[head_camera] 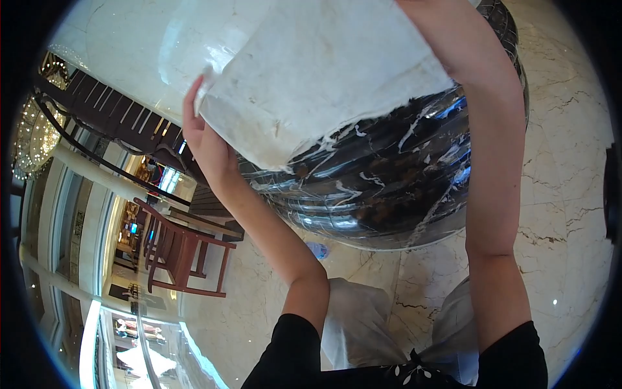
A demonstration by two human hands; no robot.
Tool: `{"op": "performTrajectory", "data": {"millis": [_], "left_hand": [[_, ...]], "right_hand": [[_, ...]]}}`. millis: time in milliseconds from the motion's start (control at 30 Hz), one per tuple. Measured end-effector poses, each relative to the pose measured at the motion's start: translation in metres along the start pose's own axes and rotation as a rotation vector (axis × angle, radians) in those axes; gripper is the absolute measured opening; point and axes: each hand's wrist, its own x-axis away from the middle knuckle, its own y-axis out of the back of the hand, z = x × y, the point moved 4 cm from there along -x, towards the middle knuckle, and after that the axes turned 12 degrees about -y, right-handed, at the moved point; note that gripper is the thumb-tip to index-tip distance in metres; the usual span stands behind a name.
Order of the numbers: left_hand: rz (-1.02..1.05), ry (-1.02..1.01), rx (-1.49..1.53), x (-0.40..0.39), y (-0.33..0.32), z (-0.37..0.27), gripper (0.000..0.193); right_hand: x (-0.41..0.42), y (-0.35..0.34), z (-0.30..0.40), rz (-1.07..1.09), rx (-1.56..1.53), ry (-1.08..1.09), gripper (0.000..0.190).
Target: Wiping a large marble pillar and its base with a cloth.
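Note:
A white cloth with faint grey and yellowish smudges spreads across the upper middle of the view. My left hand is at its left edge, one finger raised and the others partly hidden by the fabric. My right forearm reaches up along the cloth's right side, and the hand itself is beyond the top of the picture. Beneath the cloth's frayed lower edge bulges a large, glossy, rounded black marble body with white and brown veins. A pale, shiny stone-like surface lies beyond the cloth at the upper left.
A red-brown wooden chair and a dark slatted bench-like piece are on the left. Near the marble's base, a clear plastic bottle is on the veined marble floor. A lit crystal chandelier shows at the far left.

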Motion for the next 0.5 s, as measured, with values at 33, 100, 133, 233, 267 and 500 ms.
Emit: {"op": "performTrajectory", "data": {"millis": [33, 100, 133, 233, 267, 500], "left_hand": [[0.044, -0.231, -0.095, 0.001, -0.009, -0.012, 0.028], [0.062, -0.363, -0.032, -0.005, 0.007, -0.016, 0.024], [0.077, -0.486, 0.044, -0.006, 0.012, -0.021, 0.023], [0.27, -0.461, 0.205, 0.0, 0.006, -0.035, 0.02], [0.267, -0.442, 0.154, 0.005, -0.003, -0.038, 0.021], [0.012, -0.535, -0.124, 0.012, -0.027, -0.079, 0.011]], "right_hand": [[-0.003, 0.002, -0.008, -0.002, 0.001, -0.003, 0.019], [-0.007, 0.007, -0.014, -0.072, -0.017, 0.338, 0.018], [-0.005, 0.004, -0.017, -0.07, -0.022, 0.337, 0.018], [0.005, 0.025, -0.031, -0.403, 0.002, -0.015, 0.017], [0.01, 0.036, -0.029, -0.181, -0.224, 0.034, 0.018], [-0.007, 0.017, -0.045, -0.67, -0.543, 0.062, 0.018]]}}
